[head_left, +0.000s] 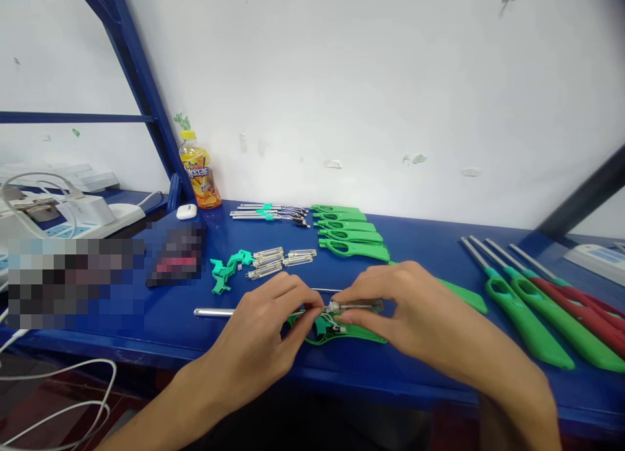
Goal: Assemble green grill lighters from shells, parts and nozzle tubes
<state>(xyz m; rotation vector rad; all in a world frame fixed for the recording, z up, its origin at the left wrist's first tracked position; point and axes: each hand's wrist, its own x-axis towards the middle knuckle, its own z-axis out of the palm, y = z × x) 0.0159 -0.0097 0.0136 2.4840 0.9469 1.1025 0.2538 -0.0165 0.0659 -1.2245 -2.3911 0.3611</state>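
Near the front edge of the blue table [170,314], we have both hands working over an open green shell [364,334]. Our right hand [400,301] holds a clear cartridge [359,304] between thumb and forefinger, its nose pointing left, right above the shell. Our left hand [266,321] comes to meet it, thumb and forefinger drawn into a narrow pinch at that nose; what sits between those tips is too small for us to tell. White wires [333,319] loop just below, and a metal rod [213,312] juts out to the left.

Steady now: we do best keeping the cartridge in line with the left fingertips, one hand still while the other makes the small moves. We want those wire loops clear of the cartridge, since one trapped underneath could get pinched. A light left wrist helps too; a bump might swing the rod askew. Farther off, spare cartridges [266,263] and green shells [354,236] lie well clear of our fingers.
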